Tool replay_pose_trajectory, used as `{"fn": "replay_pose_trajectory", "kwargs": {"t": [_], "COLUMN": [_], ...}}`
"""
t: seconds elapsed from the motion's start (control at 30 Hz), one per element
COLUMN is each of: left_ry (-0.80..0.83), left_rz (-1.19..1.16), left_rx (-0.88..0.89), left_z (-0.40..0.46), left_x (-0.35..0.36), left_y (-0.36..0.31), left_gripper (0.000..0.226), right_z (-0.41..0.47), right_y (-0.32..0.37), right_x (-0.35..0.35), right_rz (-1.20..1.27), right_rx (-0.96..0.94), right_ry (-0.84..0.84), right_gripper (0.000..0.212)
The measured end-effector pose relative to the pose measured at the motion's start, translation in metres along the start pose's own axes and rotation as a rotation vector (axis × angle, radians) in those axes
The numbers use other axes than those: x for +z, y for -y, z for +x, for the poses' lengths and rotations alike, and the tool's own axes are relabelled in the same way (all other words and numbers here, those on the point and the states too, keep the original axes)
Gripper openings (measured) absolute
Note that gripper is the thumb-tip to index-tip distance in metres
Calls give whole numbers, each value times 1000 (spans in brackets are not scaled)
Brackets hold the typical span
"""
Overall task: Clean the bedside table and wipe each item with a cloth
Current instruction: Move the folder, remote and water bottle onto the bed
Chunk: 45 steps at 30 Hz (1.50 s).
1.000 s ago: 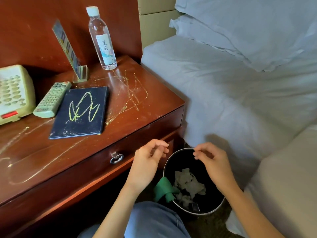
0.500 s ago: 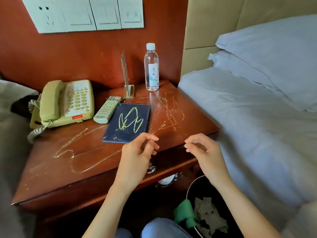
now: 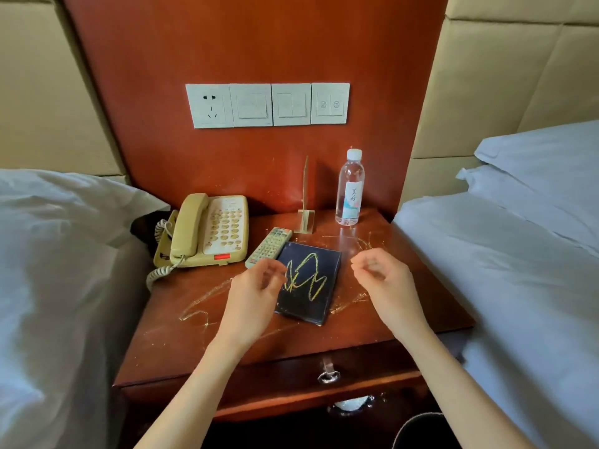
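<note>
Frankly, some of what you see is hard to read: your fingertips are blurred, so although both hands look empty with the fingers loosely curled and partly open, anything tiny pinched between them cannot be made out. Your left hand (image 3: 256,293) hovers over the near-left edge of the dark notebook (image 3: 308,283) and hides part of its left edge; your right hand (image 3: 385,283) hovers just to its right, apart from it. A dark round rim (image 3: 418,429) at the bottom edge is cut off, and no cloth shows anywhere in view.

You face a reddish wooden bedside table (image 3: 181,345) set between two beds with white bedding, backed by a red wood panel carrying a row of white switches and a socket (image 3: 267,105). Padded beige panels flank it. Yellow scribbled streaks (image 3: 197,306) cross the tabletop, and another yellow scrawl covers the notebook. A drawer with a metal ring pull (image 3: 328,375) sits below the top.

On the table, the cream telephone (image 3: 210,231) lies at the back left, handset running front to back. The remote control (image 3: 269,247) lies beside it, its long axis angled from front-left to back-right. A thin upright sign holder (image 3: 305,205) stands edge-on behind it, and the water bottle (image 3: 350,189) stands upright at the back right. The notebook lies flat, tilted slightly clockwise.
</note>
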State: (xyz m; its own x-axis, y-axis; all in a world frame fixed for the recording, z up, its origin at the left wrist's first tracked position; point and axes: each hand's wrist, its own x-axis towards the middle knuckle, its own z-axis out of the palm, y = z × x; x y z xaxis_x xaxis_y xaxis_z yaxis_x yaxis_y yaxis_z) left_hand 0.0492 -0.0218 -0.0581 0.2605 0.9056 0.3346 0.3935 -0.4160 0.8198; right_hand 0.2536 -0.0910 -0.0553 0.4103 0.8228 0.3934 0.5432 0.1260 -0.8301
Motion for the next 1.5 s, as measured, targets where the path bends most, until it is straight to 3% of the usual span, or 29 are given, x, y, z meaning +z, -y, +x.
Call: {"fn": "replay_pose_trajectory", "kwargs": {"t": [0.23,0.4,0.53,0.7,0.93,1.13,1.3,1.4,1.5], "left_ry": [-92,-131,-170,-114,-43,-11,153,218,211], "left_rz": [153,174,183,332,342,311,559,643,666], "left_rx": [-21,-35,-54,-41,31,-14,-77,-33,8], "left_z": [22,43,64,91,142,175,175,164,149], "left_x": [-3,1,1,2,4,5,11,13,11], "left_y": [-20,-39,-38,-23,-18,7,29,29,24], "left_gripper": [13,15,21,17,18,19,23,29,22], "right_z": [42,66,94,130,198,234,238,234,226], "right_y": [9,16,22,30,51,46,28,20,13], "right_x": [-11,-25,-28,-18,24,55,70,78,79], "right_rz": [-16,20,1,-16,-78,-159,-125,-64,-49], "right_rx": [-52,-98,-180,-213,-76,-1,67,97,116], "right_ry": [77,144,133,127,161,139,143,154,173], "right_gripper": [12,21,17,14,5,22,39,37,31]}}
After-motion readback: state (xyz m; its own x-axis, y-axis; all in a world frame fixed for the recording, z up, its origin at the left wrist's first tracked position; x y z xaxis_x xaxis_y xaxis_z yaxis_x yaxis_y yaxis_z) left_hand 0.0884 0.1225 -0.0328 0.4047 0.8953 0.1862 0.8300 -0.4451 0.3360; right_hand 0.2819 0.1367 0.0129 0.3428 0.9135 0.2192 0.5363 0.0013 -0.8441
